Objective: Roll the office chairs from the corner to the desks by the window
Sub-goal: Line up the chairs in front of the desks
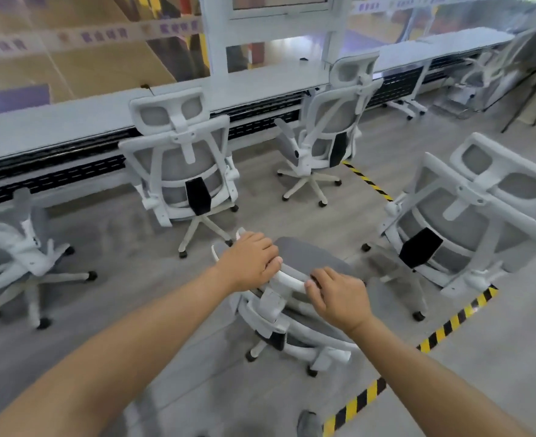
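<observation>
A white-framed office chair with grey mesh stands right below me, seen from above. My left hand grips the left end of its white top bar. My right hand holds the right end of the same bar. Its castors rest on the grey floor. A long white desk runs along the window wall ahead. One matching chair faces that desk straight ahead, and another stands farther right at the desk.
A third chair sits at the far left by the desk. A tilted chair stands close on the right. Yellow-black tape marks the floor to the right. A tripod stands at the far right. My shoe shows at the bottom.
</observation>
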A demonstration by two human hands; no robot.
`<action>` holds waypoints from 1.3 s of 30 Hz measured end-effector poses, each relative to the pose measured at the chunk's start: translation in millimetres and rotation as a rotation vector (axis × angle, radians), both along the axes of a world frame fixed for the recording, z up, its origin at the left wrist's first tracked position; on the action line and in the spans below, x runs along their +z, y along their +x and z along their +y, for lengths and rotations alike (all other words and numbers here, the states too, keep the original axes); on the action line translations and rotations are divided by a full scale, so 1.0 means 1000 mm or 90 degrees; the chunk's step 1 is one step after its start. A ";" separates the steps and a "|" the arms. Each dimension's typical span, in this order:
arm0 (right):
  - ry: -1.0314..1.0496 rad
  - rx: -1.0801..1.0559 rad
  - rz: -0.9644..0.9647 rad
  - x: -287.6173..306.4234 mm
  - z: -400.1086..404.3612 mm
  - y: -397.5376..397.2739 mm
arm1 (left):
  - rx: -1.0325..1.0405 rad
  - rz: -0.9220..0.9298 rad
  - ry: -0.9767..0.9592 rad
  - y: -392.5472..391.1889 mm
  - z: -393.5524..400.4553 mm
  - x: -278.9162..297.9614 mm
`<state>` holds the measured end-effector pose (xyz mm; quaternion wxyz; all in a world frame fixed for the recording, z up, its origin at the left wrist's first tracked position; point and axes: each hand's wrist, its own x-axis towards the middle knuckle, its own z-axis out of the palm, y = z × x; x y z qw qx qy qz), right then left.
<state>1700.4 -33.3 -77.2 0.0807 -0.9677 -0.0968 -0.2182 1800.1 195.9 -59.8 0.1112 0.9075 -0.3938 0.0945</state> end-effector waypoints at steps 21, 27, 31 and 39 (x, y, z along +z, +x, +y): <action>-0.060 0.141 0.172 0.016 -0.060 -0.034 | 0.423 0.023 0.037 -0.177 -0.042 -0.002; -0.050 0.214 0.124 0.014 -0.075 -0.042 | 0.494 0.076 0.080 -0.217 -0.074 0.000; -0.047 0.243 0.101 0.012 -0.081 -0.044 | 0.537 0.073 0.046 -0.235 -0.081 -0.002; -0.131 0.364 0.172 0.022 -0.097 -0.029 | 0.586 0.047 0.068 -0.238 -0.090 0.003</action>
